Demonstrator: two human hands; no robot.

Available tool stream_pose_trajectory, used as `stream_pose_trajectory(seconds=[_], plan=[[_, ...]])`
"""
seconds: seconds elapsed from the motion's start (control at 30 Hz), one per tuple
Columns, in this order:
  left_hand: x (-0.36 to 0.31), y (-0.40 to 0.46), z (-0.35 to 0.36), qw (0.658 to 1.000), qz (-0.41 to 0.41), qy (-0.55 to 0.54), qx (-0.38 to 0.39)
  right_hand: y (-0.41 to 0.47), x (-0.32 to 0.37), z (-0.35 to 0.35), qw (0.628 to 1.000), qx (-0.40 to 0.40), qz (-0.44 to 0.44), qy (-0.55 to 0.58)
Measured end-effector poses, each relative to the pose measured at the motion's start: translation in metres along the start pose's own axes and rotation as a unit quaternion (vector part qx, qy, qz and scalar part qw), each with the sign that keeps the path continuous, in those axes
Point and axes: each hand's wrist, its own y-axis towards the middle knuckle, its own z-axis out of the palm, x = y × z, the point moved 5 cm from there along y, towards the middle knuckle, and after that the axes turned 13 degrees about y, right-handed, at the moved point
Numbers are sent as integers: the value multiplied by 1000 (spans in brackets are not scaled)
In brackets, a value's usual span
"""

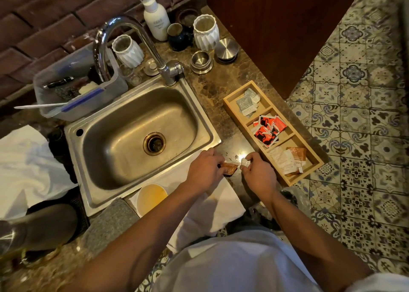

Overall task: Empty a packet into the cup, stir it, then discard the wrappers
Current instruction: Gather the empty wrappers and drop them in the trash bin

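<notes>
My left hand (pixel 204 170) pinches a small brown packet (pixel 230 167) above the counter, just right of the sink's front corner. My right hand (pixel 256 176) grips the packet's white torn end (pixel 245 162). The two hands are almost touching. A white cup (pixel 150 197) with a yellowish inside stands on a white cloth (pixel 212 212) at the counter's front edge, below and left of my hands.
A steel sink (pixel 141 136) with a tall tap (pixel 124 46) fills the middle. A wooden tray (pixel 274 130) of several packets lies to the right. Jars, a pump bottle (pixel 155 15) and metal tins stand at the back. A plastic tub (pixel 77 88) sits left.
</notes>
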Motion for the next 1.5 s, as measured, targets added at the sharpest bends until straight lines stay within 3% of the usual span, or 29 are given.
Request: stream_pose_trajectory(seconds=[0.33, 0.67, 0.93, 1.5], plan=[[0, -11, 0, 999, -24, -38, 6, 0, 0, -1, 1000, 10, 19, -7], [-1, -21, -3, 994, -81, -76, 7, -18, 3, -17, 994, 21, -18, 108], [-4, -41, -1, 990, -96, -104, 7, -44, 5, -37, 987, -24, -41, 157], [25, -136, 12, 982, -11, -187, -5, -172, 20, 6, 966, -115, -15, 231]])
